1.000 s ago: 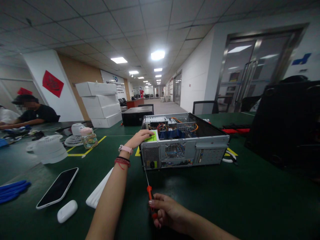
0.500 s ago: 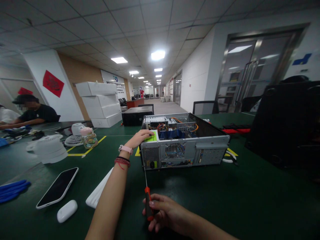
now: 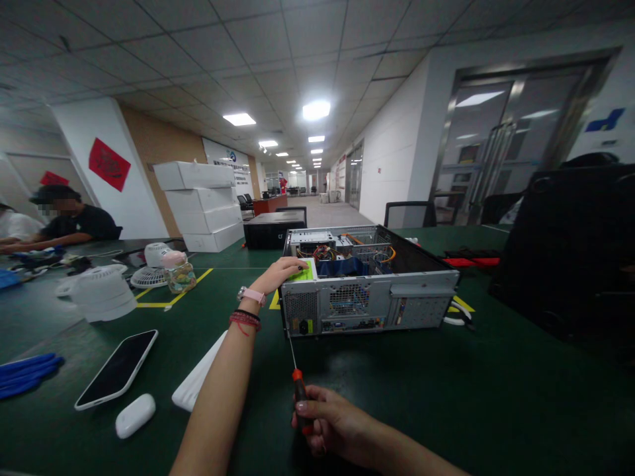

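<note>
An opened computer case (image 3: 370, 301) lies on the green table, its rear panel toward me. Across the top of the power supply (image 3: 313, 270), at the case's near left corner, my left hand (image 3: 284, 272) rests with fingers laid over the bright green label; its thumb is hidden. Low in front, my right hand (image 3: 331, 415) is closed around the red and black handle of a screwdriver (image 3: 300, 395). The thin shaft points up and away, its tip at the bottom left corner of the rear panel. A screw there is too small to make out.
Left of my arm lie a white power strip-like object (image 3: 196, 377), a phone (image 3: 118, 367), an earbud case (image 3: 135, 416) and blue gloves (image 3: 30, 373). Stacked white boxes (image 3: 203, 205) and a black case (image 3: 272, 231) stand behind. A dark bulky object (image 3: 560, 251) is at right.
The screwdriver handle has turned and shifted slightly right, and my right fingers have curled closer around it. My left hand stays on the power supply. The view has moved a little.
</note>
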A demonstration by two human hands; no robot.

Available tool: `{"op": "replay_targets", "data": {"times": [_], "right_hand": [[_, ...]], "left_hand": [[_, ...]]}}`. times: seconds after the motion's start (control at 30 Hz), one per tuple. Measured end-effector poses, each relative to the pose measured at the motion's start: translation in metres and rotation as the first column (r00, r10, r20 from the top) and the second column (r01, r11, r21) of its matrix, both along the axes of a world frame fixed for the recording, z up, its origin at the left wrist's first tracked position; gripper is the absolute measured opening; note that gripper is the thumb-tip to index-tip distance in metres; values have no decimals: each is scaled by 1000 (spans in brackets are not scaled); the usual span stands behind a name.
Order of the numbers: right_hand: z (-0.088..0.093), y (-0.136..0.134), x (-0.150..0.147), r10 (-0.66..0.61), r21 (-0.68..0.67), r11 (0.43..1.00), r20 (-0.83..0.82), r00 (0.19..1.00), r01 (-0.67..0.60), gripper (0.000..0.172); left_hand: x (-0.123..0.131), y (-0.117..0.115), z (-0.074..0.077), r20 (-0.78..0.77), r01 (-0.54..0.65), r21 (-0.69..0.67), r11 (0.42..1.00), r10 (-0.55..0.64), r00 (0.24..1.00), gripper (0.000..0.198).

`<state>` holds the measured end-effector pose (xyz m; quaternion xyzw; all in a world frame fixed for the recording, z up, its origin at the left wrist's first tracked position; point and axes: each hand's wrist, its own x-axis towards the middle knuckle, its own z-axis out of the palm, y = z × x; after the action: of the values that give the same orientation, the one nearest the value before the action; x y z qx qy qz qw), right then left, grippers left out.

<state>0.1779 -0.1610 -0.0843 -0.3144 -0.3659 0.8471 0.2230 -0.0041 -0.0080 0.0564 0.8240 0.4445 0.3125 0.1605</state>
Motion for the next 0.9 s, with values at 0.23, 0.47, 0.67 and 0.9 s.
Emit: {"op": "replay_targets", "data": {"times": [0.23, 0.47, 0.67, 0.9], "right_hand": [[-4, 0, 0, -4, 26, 1000, 29, 1000, 3, 49], [-6, 1, -1, 36, 74, 997, 23, 999, -38, 50], [0, 0, 1, 70, 45, 997, -6, 998, -70, 50], [0, 0, 2, 85, 42, 995, -9, 996, -85, 49]], "left_hand": [[-1, 3, -2, 1, 13, 15, 1000, -13, 1000, 40], [-2, 5, -3, 5, 11, 18, 1000, -11, 1000, 40], [-2, 6, -3, 3, 22, 20, 1000, -22, 1000, 39], [-3, 7, -3, -6, 10, 11, 1000, -10, 1000, 38]]}}
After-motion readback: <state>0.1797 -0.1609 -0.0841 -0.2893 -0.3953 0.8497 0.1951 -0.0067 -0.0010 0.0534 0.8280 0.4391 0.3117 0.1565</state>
